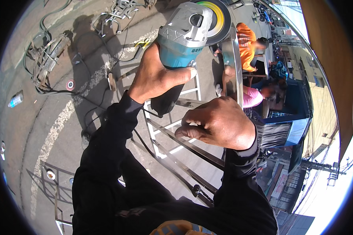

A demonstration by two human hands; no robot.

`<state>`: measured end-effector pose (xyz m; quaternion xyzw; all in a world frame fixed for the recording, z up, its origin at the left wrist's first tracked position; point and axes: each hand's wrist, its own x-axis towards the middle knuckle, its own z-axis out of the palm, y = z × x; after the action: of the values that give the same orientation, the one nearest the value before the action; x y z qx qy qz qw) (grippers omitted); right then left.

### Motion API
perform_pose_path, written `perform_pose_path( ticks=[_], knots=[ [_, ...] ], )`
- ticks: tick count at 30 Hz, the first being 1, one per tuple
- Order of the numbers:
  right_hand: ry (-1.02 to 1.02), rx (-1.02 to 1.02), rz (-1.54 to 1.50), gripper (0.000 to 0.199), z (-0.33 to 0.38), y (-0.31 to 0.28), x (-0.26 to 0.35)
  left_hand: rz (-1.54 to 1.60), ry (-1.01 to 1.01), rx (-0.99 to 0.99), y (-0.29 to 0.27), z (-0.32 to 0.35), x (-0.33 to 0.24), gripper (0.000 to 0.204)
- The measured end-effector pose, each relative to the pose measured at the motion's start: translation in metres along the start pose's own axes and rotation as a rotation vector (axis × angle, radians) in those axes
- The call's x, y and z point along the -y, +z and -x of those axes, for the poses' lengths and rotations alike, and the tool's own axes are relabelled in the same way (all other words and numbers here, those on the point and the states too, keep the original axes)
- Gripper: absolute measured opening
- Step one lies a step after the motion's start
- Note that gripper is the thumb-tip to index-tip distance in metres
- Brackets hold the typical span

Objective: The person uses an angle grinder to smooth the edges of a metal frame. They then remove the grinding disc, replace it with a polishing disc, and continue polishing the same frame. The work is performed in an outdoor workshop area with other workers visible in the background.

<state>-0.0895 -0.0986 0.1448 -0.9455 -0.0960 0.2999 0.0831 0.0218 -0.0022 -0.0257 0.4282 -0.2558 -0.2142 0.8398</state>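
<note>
"On the ground, far left: clear plastic bottle (15, 100), blue label, lying on its side."

"Contents?"

"Can't tell, too small. Next."

"Left hand (155, 76), pose?"

"Forearm in a black sleeve (115, 121), up from the lower edge, hand angled up and right. Fingers grasping the angle grinder (184, 33) round its teal body, thumb laid across the near side. Most other fingers hidden behind it."

"Right hand (221, 123)?"

"Back of the hand up, knuckles toward the top, fingers curled under, thumb close to the forefinger. Whether they clench anything, can't tell; palm's out of sight."

"Where's the grinder against the fingers?"

"Top centre of view, within the left grip. Grey head and the yellow-ringed disc (223, 19) stick out beyond those fingers, up and to the right. Relative to the right hand: above it, slightly left, apart."

"Disc touching metal?"

"Its edge is just beside the top of a shiny metal bar (238, 70); contact unclear. Bar runs down toward the right knuckles."

"Surroundings, fast."

"Metal frame (184, 143) between and below the hands. Pliers (142, 45) with yellow-green handles, left of the grinder. Small round wheel (70, 85) on the ground, further left. Right of the bar: person in an orange top (245, 43), person in a pink top (252, 98)."
</note>
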Motion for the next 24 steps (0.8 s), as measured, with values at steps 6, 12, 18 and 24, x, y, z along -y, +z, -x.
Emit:
perform_pose_path(
  ticks=[6, 12, 18, 24],
  knots=[
    [0.048, 0.007, -0.012, 0.032, 0.0, 0.001, 0.0, -0.015, 0.072, -0.089, 0.005, -0.008, 0.001, 0.059],
    [0.051, 0.022, -0.019, 0.031, 0.0, -0.002, 0.001, -0.105, 0.08, -0.195, 0.01, -0.01, 0.006, 0.067],
    [0.024, 0.02, 0.009, 0.022, -0.001, -0.002, 0.002, -0.221, 0.15, -0.205, 0.012, -0.011, 0.001, 0.068],
    [0.059, 0.027, -0.002, 0.026, -0.002, 0.0, 0.001, -0.316, 0.22, -0.263, 0.015, -0.006, -0.003, 0.065]
  ],
)
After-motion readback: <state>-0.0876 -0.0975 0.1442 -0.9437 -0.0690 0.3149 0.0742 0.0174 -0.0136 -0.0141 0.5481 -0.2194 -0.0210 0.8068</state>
